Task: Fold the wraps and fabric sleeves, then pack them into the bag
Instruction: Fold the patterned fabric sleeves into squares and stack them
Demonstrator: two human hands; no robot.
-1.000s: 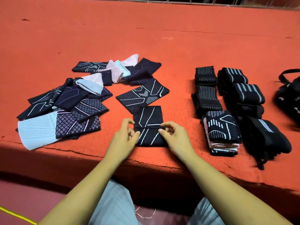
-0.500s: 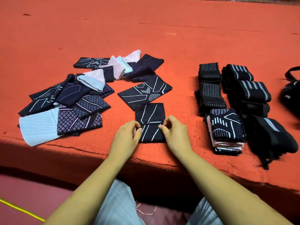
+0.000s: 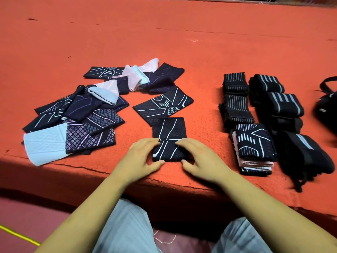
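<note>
Navy sleeve (image 3: 168, 130) at table (image 3: 182, 52) edge; hands (image 3: 144, 156) (image 3: 198, 157) seemingly pressing.

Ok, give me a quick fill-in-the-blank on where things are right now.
1. The left hand and right hand both touch the same dark ____.
2. The unfolded pile lies on the ____ hand's side.
3. The bag lies past the folded stack, at the far ____.
Missing: sleeve; left; right.
</note>
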